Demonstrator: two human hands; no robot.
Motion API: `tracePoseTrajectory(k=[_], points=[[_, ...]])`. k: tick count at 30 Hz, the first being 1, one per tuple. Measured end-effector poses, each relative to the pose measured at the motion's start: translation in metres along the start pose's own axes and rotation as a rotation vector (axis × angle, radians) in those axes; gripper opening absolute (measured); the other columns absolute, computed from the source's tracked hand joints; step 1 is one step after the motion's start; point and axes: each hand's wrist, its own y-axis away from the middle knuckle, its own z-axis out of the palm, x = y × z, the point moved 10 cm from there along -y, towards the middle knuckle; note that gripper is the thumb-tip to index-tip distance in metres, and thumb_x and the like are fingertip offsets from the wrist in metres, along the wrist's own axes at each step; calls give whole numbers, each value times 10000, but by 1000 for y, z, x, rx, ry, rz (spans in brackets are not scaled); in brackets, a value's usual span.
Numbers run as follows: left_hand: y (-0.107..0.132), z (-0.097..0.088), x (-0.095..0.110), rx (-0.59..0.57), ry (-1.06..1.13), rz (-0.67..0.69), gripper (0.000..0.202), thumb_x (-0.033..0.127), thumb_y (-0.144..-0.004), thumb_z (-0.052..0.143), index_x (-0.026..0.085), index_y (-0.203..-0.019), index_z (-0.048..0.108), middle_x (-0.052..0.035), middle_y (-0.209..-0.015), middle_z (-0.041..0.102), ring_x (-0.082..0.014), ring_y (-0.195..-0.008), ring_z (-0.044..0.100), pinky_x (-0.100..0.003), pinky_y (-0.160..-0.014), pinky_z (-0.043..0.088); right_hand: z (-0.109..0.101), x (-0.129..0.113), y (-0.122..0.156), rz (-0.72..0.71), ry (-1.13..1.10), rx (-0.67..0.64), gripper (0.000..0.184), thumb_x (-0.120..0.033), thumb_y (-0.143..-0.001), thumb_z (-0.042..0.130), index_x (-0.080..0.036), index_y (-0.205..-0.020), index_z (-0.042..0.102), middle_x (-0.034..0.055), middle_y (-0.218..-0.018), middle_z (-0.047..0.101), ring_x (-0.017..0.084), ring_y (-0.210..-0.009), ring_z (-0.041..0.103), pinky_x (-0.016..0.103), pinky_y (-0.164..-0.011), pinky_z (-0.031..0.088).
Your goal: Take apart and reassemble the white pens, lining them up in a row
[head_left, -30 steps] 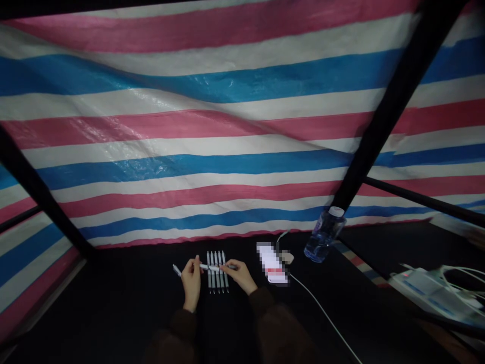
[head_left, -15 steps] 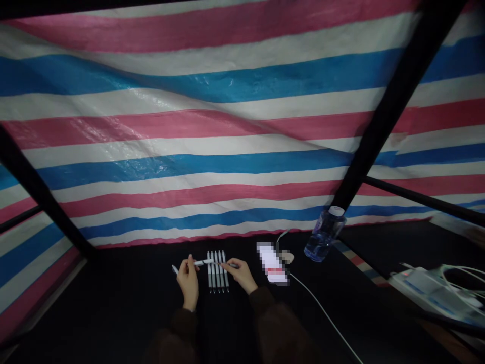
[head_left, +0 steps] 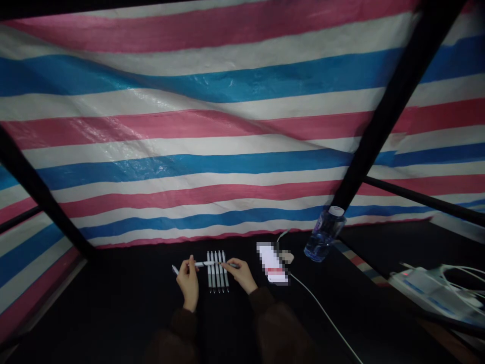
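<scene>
My left hand [head_left: 188, 283] pinches a white pen barrel [head_left: 204, 263] that points right, level above the table. A white pen end [head_left: 175, 270] sticks out on the far side of that hand; whether it belongs to the same piece is hidden. Facing it, my right hand [head_left: 240, 274] is closed on a darker, grey pen part [head_left: 234, 265]. A thin piece, like a refill, spans the short space between barrel and right fingertips. Beneath both hands, several white-and-grey pens [head_left: 217, 280] lie side by side in a row, tips toward me.
Right of my hands lie a blurred-out phone [head_left: 273, 265] and a small beige object [head_left: 287, 257]. A white cable [head_left: 322, 309] runs toward me. A clear bottle [head_left: 324, 235] stands near the frame post [head_left: 356, 172]. A power strip [head_left: 435, 290] sits far right, and striped sheeting [head_left: 212, 167] hangs behind.
The white barrel has shifted slightly right toward my right fingertips, so less of the thin piece shows. Both hands otherwise stay in place, as do the pens in the row.
</scene>
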Motion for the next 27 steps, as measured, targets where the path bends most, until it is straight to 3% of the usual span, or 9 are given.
tracePoseTrajectory(k=[4, 27], points=[[1, -3, -2, 26, -28, -12, 437, 577, -777, 456, 178, -623, 545, 47, -498, 471, -88, -464, 422, -211, -469, 328, -6, -6, 0, -100, 86, 55, 376, -528, -604, 693, -154, -583, 659, 9, -588, 523, 137, -587, 476, 253, -561, 385], [1, -1, 0, 16, 86, -74, 450, 567, -762, 485, 172, -547, 508, 29, -449, 490, -91, -417, 430, -207, -433, 327, -13, -33, 11, -242, 138, 152, 321, -477, -654, 691, -157, -686, 682, 7, -676, 455, 95, -538, 420, 227, -443, 328]])
